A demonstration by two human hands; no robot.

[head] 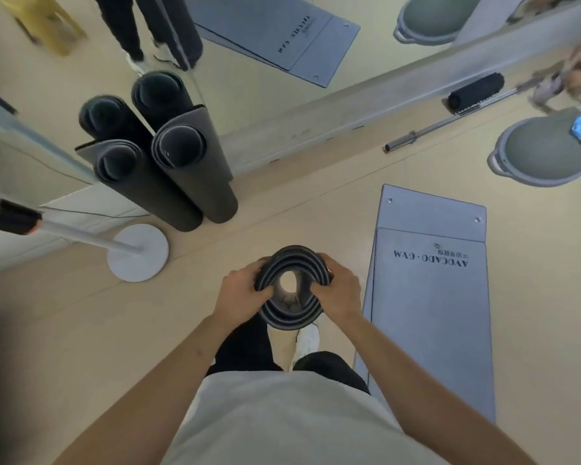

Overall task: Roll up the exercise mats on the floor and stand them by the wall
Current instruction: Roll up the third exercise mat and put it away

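Head view: both hands clamped on rolled mat. Left hand and right hand grip top rim, fingers curled over edge. Roll upright above shoe; lower end hidden, floor contact unclear. Two rolls stand at mirror, doubled by reflections. Flat mat on right, near corner behind arm.

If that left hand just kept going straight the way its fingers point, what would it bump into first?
The rolled mat itself: the left hand grips its rim, fingers aimed across the open end. Past that, probably the right hand on the opposite side, though depth is unclear.
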